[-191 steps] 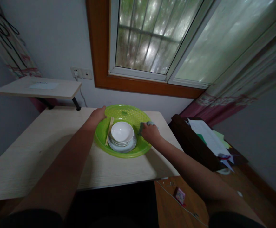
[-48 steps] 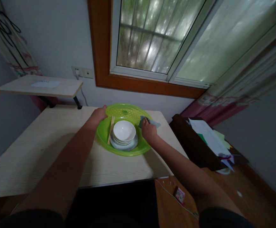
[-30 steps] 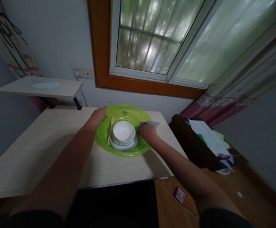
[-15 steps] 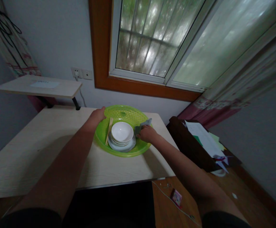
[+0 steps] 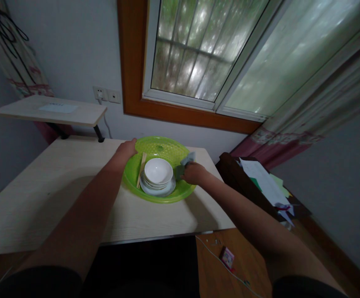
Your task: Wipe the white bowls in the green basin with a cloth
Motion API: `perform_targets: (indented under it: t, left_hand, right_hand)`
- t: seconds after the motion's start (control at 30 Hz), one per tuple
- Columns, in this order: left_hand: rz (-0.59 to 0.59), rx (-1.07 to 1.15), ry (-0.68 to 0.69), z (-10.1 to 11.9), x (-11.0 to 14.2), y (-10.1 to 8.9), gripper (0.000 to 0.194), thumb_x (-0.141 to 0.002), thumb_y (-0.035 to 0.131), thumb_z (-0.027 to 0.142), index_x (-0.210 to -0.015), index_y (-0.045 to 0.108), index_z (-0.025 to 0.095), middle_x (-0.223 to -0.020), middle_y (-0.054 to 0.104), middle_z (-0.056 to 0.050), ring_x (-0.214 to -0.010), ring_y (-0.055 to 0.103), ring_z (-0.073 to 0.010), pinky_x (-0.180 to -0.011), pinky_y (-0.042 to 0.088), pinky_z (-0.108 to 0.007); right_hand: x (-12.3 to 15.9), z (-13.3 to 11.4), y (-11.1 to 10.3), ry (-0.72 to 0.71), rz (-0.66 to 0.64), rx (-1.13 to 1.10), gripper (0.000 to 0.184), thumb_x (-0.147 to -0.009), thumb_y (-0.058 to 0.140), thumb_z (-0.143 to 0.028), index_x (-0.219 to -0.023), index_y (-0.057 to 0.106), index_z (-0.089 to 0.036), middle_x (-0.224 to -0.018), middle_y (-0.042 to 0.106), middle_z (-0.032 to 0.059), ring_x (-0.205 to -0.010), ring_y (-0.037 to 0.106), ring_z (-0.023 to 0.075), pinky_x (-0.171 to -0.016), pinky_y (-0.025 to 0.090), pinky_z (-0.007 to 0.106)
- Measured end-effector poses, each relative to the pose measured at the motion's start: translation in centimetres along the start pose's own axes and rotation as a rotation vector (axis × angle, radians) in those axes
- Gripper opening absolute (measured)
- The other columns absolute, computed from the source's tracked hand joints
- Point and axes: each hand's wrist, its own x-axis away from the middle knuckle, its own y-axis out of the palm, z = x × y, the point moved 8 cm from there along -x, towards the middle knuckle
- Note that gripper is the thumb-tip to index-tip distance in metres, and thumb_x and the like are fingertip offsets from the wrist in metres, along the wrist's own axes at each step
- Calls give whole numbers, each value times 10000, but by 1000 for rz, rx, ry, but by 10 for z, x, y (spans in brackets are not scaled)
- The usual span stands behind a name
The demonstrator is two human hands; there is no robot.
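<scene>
Flanking stacked bowls (image 5: 158, 171) and chopsticks (image 5: 141, 169), right hand (image 5: 193, 173) grips cloth (image 5: 188, 158), left hand (image 5: 127, 149) clasps basin (image 5: 172, 150).

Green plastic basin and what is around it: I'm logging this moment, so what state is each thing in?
Green plastic basin: upright, left hand at its rim.
Round white bowls: stacked upright, top one empty.
Round pale plate: beneath the bowls.
Pale slim chopsticks: side by side in the basin.
Grey-green cloth: bunched in the right hand.
White wall socket: plug inserted.
</scene>
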Motion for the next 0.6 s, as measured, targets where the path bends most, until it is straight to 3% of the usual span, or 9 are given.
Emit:
perform_targets:
  t: [0.07,0.13,0.3,0.6]
  left_hand:
    - [0,0,4,0,0,1,655,-858,704,318,-1465,491,195,-1278,718,-178,-1122,700,-304,-847,497,-320]
    - [0,2,1,0,0,1,667,-854,705,314,-1471,483,192,-1277,716,-185,-1116,701,-309,-840,498,-323]
    - [0,21,-14,1,1,-1,680,-849,706,301,-1482,485,195,-1287,712,-192,-1120,701,-317,-857,500,-332]
    - [11,22,-3,6,4,-2,646,-856,698,310,-1464,503,214,-1280,722,-171,-1119,698,-299,-853,501,-322]
  right_hand:
    - [10,-16,0,-3,-82,-40,429,-1055,480,-407,-1082,810,-134,-1161,773,200,-1161,711,321,-1049,506,457]
    - [19,-32,-2,-41,-173,-207,437,-1042,498,-452,-1102,807,-149,-1123,782,185,-1110,731,317,-982,546,430]
    - [24,-62,-17,-280,-281,-529,358,-1011,551,-371,-1189,785,-167,-1195,776,112,-1072,726,265,-968,545,363]
    - [21,-70,-10,-343,-419,-749,370,-1034,542,-371,-1173,777,-122,-1224,769,90,-1051,714,216,-986,530,325]
